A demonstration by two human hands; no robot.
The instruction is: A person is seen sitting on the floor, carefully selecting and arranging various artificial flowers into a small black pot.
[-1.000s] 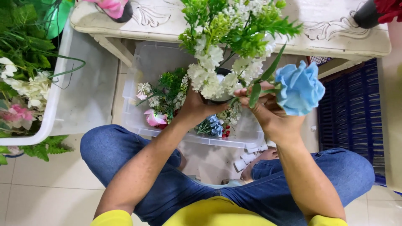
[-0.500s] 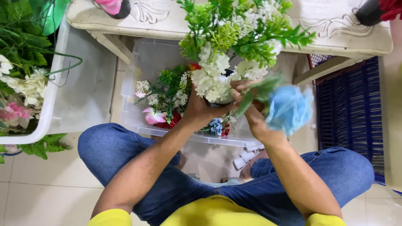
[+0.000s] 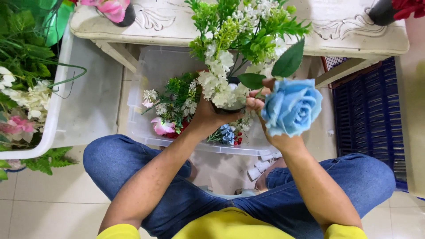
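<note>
A clear plastic bin point(image 3: 146, 75) of artificial flowers sits under a white carved bench point(image 3: 363, 37).

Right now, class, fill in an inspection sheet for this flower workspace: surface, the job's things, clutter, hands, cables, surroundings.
Surface: pale carved table above a tiled floor.
Job's things: blue rose with green leaves; bouquet of white flowers and greenery.
Clutter: clear bin holding loose flowers; white tub of flowers on the left; small white pieces on the floor.
Hands: left hand grips the bouquet from below; right hand holds the rose against it.
Cables: nothing seen.
Surroundings: dark blue crate on the right; person seated in jeans.
</note>
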